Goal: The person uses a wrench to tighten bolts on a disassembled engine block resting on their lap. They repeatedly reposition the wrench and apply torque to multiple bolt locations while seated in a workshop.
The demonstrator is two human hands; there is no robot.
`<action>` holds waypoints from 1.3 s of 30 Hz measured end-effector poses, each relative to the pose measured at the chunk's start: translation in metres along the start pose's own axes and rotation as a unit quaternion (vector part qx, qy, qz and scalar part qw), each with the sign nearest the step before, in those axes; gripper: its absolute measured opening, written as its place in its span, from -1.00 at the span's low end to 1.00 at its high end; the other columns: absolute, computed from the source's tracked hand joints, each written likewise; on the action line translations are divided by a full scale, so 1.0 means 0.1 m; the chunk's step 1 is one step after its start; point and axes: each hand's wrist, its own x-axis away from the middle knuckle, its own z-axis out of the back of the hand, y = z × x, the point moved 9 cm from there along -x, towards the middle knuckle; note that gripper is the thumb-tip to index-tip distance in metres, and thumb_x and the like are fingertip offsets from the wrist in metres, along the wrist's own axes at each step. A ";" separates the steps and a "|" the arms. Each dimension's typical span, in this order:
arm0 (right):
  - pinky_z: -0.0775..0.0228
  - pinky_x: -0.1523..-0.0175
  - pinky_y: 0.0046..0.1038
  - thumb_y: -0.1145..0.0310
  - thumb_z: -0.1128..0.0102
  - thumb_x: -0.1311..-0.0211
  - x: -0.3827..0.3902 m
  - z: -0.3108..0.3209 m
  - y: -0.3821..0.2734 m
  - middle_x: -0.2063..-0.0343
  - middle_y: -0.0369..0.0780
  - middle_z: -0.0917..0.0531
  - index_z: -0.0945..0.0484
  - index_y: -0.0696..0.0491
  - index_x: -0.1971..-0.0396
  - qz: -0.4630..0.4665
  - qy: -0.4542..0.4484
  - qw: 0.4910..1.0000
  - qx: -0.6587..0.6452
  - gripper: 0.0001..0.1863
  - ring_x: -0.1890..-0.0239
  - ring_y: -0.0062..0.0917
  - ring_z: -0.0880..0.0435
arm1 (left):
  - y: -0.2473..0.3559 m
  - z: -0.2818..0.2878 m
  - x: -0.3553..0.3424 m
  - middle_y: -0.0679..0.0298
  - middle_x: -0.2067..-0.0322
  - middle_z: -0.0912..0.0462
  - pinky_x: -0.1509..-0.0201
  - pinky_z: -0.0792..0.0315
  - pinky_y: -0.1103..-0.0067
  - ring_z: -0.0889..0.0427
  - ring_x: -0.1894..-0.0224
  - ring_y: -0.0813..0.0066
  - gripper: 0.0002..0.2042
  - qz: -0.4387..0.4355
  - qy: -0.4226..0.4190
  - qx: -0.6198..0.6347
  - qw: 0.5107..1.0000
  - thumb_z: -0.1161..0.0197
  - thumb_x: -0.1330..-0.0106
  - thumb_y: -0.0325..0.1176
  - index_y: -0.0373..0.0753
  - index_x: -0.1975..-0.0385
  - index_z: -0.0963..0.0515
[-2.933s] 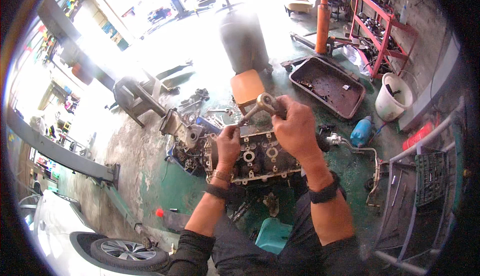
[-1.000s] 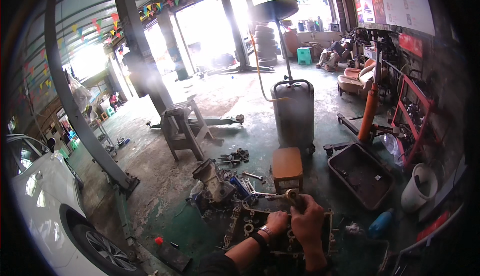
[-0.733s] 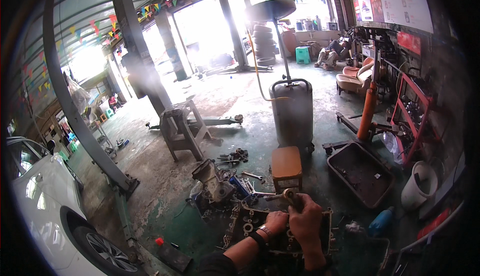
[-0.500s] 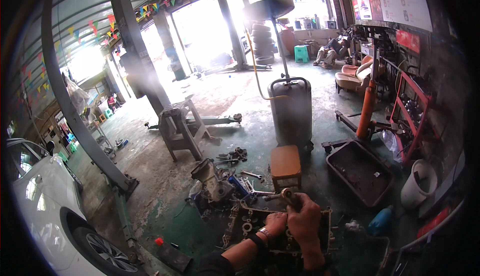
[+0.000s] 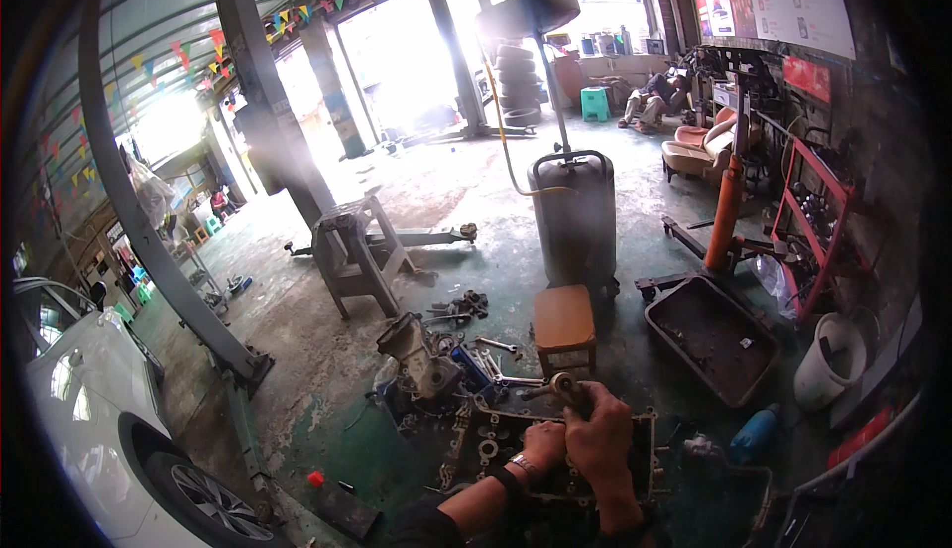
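My right hand (image 5: pixel 600 439) is wrapped round a ratchet wrench (image 5: pixel 564 385); its round head sticks up above the fingers, with a socket pointing left. Close beside it, touching or nearly so, my left hand (image 5: pixel 541 449) is closed, and what its fingers hold is hidden. A bracelet and a dark band circle the left wrist. Under both hands lies a greasy engine block (image 5: pixel 488 451) with round openings and bolt holes along its edge. Just beyond its left end rests a metal engine housing (image 5: pixel 420 358), beside several wrenches (image 5: pixel 499 346) and a blue tool case (image 5: pixel 473 369).
A small wooden stool (image 5: pixel 564 319) stands beyond the block, before an oil drainer (image 5: pixel 575 216). At right are a black drip tray (image 5: pixel 709 345), a blue bottle (image 5: pixel 755 436) and a white bucket (image 5: pixel 831 362). A white car (image 5: pixel 79 399) and a grey step stool (image 5: pixel 359 250) are left.
The view has shifted very slightly. Both hands and the ratchet wrench keep nearly the same place over the engine block.
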 end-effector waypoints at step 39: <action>-0.50 0.04 -0.28 0.55 -0.28 0.02 -0.01 0.01 -0.02 0.29 0.01 -0.69 -0.60 0.19 0.21 0.018 -0.004 1.000 -0.003 -0.71 0.17 -0.12 -0.69 | 0.18 0.45 -0.10 0.12 0.34 -0.73 0.18 -0.54 0.31 -0.71 0.23 0.15 -0.70 0.055 -0.105 0.084 0.989 -0.17 -0.22 -0.07 -0.18 0.39 -0.67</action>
